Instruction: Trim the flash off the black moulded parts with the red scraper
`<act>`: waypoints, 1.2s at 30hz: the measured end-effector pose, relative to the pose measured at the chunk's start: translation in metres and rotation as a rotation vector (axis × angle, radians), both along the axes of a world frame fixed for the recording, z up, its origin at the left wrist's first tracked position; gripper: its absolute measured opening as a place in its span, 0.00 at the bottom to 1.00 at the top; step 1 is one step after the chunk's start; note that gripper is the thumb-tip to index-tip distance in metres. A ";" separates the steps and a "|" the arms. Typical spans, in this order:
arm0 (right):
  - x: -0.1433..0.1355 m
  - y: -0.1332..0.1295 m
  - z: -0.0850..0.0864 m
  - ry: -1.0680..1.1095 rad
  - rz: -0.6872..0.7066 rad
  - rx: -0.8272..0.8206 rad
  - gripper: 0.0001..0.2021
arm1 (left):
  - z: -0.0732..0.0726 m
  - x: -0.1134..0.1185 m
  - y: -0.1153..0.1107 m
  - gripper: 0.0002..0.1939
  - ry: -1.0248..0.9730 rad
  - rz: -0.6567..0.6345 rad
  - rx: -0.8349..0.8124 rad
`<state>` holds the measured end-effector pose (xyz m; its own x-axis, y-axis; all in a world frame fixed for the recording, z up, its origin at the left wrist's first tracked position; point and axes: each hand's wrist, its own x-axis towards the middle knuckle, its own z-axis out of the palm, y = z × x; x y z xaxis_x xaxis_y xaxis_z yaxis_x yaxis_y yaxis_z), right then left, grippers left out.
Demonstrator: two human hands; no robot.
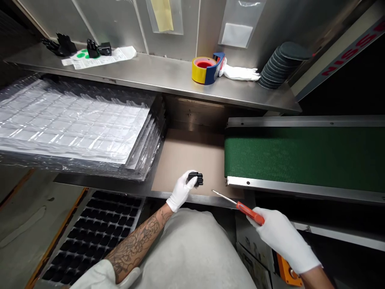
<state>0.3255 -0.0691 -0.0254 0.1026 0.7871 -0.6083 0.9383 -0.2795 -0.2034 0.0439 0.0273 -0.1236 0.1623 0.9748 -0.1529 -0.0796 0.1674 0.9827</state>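
Left of the green conveyor [300,158], a black part [199,178] is gripped by the left hand [181,190], while nearer the wearer than the conveyor a red-handled screwdriver [249,212] is held by the right hand [279,233], positioning seemingly being underway and careful alignment called for.

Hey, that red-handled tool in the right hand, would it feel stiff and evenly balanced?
The red-handled tool is probably stiff: its thin metal shaft runs straight. It's likely heavier at the red handle, which looks thicker than the shaft. Rolling is hard to judge: the right hand hides part of the handle.
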 end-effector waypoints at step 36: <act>-0.051 0.062 0.051 -0.286 0.391 -0.001 0.12 | 0.006 -0.016 -0.010 0.06 1.008 -0.108 0.538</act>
